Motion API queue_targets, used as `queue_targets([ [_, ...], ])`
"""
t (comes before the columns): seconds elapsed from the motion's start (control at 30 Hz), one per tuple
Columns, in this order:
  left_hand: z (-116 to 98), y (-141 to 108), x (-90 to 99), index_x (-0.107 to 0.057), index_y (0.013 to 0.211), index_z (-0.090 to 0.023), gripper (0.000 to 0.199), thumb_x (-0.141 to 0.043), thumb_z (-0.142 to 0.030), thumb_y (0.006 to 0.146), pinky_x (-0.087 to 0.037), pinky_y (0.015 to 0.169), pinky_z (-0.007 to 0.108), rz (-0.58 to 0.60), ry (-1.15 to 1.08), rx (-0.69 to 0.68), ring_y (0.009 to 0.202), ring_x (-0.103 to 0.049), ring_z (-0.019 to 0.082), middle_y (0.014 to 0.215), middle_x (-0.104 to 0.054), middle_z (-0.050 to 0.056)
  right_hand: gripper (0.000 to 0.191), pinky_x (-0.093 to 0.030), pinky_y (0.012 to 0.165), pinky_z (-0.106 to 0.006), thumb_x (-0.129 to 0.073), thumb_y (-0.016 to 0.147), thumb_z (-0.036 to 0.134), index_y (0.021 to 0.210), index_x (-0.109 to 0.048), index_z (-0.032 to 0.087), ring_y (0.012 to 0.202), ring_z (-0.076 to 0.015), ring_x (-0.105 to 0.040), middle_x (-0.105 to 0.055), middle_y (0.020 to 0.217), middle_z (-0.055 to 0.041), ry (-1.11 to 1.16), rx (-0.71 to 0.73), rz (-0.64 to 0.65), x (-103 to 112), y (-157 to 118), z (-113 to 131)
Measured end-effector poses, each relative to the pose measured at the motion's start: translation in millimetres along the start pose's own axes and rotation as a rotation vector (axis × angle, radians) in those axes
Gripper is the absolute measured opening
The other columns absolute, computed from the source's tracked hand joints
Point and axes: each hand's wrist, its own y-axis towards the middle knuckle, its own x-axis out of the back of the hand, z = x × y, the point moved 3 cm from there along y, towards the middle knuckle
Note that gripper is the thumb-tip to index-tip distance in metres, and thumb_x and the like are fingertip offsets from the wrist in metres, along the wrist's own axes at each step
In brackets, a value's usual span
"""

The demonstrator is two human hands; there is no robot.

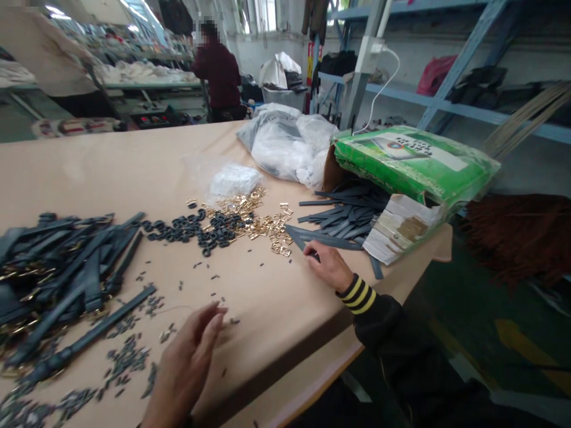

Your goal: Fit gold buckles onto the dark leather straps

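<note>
Near the front edge, my left hand [190, 356] is raised over the table, fingers apart, with nothing visible in it. My right hand [329, 264] is at the right side of the table, its fingers closed around something dark that I cannot make out. Just beyond it lie loose dark straps [343, 217], one reaching to its fingertips. Gold buckles [267, 229] are scattered to its left, beside a pile of small black loops [218, 229]. Finished-looking straps with gold hardware [84, 261] are heaped at the far left, and small dark pieces [127, 359] lie in front of them.
A green box [414, 160] with a torn cardboard flap [401, 229] stands at the table's right end. Plastic bags [289, 142] lie at the back of the table [111, 166]. Beyond are blue shelves [468, 110] and two people, one in dark red [218, 71].
</note>
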Motion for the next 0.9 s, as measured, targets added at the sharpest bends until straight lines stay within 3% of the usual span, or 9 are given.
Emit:
queue_targets([
  [0.1,-10.5,-11.6,-24.9,-0.055,0.099,-0.017,0.039,-0.046,-0.048,0.079,-0.049,0.048,0.026,0.205,-0.329,0.179,0.053,-0.057,0.014,0.069,-0.065,0.003,0.011,-0.043,0.057,-0.017,-0.052,0.079,0.015,0.090,-0.052,0.016,0.057,-0.0070,-0.055,-0.057,0.072,0.0019,0.462,0.221,0.479,-26.5,-26.9,37.0],
  [0.17,-11.0,-17.6,-28.9,-0.056,0.088,-0.016,0.034,-0.044,-0.047,0.081,-0.040,0.039,0.019,0.188,-0.413,0.221,0.040,-0.047,0.009,0.049,-0.054,-0.003,0.011,-0.043,0.052,-0.017,-0.053,0.078,0.016,0.088,-0.050,0.015,0.052,-0.0062,-0.054,-0.057,0.072,0.0010,0.791,0.242,0.754,-43.2,-43.7,51.5],
  [0.2,-9.4,-20.4,-29.2,-0.055,0.082,-0.016,0.032,-0.044,-0.046,0.081,-0.035,0.037,0.017,0.172,-0.432,0.240,0.036,-0.042,0.008,0.043,-0.048,-0.005,0.012,-0.044,0.051,-0.018,-0.054,0.078,0.016,0.088,-0.048,0.015,0.052,-0.0061,-0.054,-0.058,0.073,0.0003,0.898,0.204,0.814,-50.1,-48.5,53.8],
  [0.27,-4.5,-25.8,-29.4,-0.053,0.074,-0.016,0.032,-0.044,-0.046,0.081,-0.029,0.034,0.016,0.155,-0.462,0.290,0.033,-0.037,0.006,0.040,-0.045,-0.006,0.019,-0.045,0.050,-0.018,-0.054,0.077,0.015,0.092,-0.043,0.016,0.051,-0.0063,-0.055,-0.060,0.074,-0.0004,1.013,0.102,0.846,-61.3,-52.0,52.8],
  [0.4,1.1,-31.7,-31.2,-0.051,0.074,-0.016,0.033,-0.042,-0.047,0.082,-0.030,0.034,0.016,0.129,-0.438,0.314,0.034,-0.040,0.006,0.043,-0.047,-0.006,0.024,-0.045,0.049,-0.018,-0.052,0.079,0.012,0.100,-0.042,0.014,0.052,-0.0071,-0.057,-0.061,0.071,-0.0009,0.986,0.003,0.879,-74.2,-49.2,51.8],
  [0.57,-2.8,-31.7,-34.7,-0.051,0.078,-0.018,0.032,-0.039,-0.046,0.083,-0.032,0.036,0.016,0.138,-0.412,0.254,0.036,-0.042,0.007,0.045,-0.048,-0.006,0.005,-0.045,0.047,-0.016,-0.051,0.080,0.014,0.082,-0.052,0.010,0.051,-0.0061,-0.057,-0.061,0.069,-0.0023,0.960,-0.008,0.845,-81.0,-45.8,63.2],
  [0.67,-1.4,-32.2,-32.9,-0.051,0.074,-0.018,0.033,-0.038,-0.046,0.084,-0.029,0.034,0.017,0.143,-0.423,0.297,0.035,-0.039,0.007,0.044,-0.047,-0.006,0.005,-0.044,0.044,-0.015,-0.053,0.079,0.015,0.081,-0.051,0.010,0.049,-0.0058,-0.056,-0.061,0.067,-0.0019,1.018,-0.046,0.825,-84.8,-44.6,64.9],
  [0.77,2.8,-33.9,-33.2,-0.046,0.057,-0.018,0.039,-0.039,-0.046,0.084,-0.026,0.034,0.017,0.192,-0.414,0.320,0.033,-0.035,0.006,0.038,-0.042,-0.005,0.010,-0.044,0.044,-0.014,-0.055,0.078,0.019,0.080,-0.051,0.010,0.049,-0.0053,-0.055,-0.062,0.067,-0.0023,1.073,-0.076,0.838,-87.3,-44.5,64.4],
  [0.9,5.7,-36.5,-42.5,-0.039,0.052,-0.018,0.042,-0.041,-0.048,0.083,-0.025,0.036,0.019,0.236,-0.506,0.336,0.033,-0.032,0.006,0.037,-0.039,-0.006,0.019,-0.042,0.044,-0.014,-0.058,0.078,0.028,0.081,-0.051,0.011,0.050,-0.0048,-0.054,-0.062,0.069,-0.0026,1.175,-0.028,0.846,-85.8,-46.5,69.9],
])
